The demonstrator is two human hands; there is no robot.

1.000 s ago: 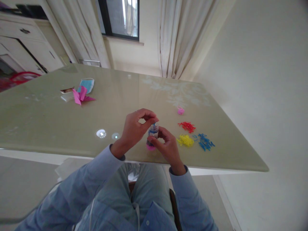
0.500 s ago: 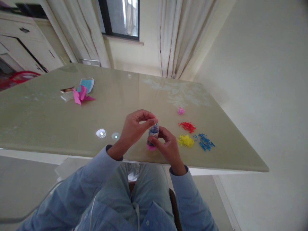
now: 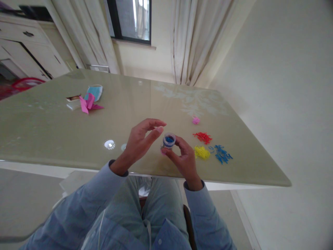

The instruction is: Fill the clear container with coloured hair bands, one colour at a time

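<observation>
From my end of the feed, the clearest change is at the centre of the frame: half a second ago the left hand (image 3: pixel 139 141) had its fingertips at the mouth of the small clear jar (image 3: pixel 168 143), and now it has drawn off to the left. Its thumb and fingers are parted, and I see nothing between them.

The right hand (image 3: pixel 185 158) is gripping the jar between thumb and fingers, just right of centre and above the near edge of the table (image 3: pixel 125 104). The jar has tipped since the earlier frame — then it stood nearly upright with its label showing, whereas now its round open mouth faces me. Its long axis runs toward my view and looks strongly foreshortened, the base falling away to the lower left behind the thumb. Blue contents (image 3: pixel 169 139) show inside the rim.

Right of the hands I have the yellow pile (image 3: pixel 202 152), with the red pile (image 3: pixel 202 138) above it and the blue pile (image 3: pixel 222 154) farther right — all lying as before. A small pink piece (image 3: pixel 195 120) sits above the red pile.
</observation>
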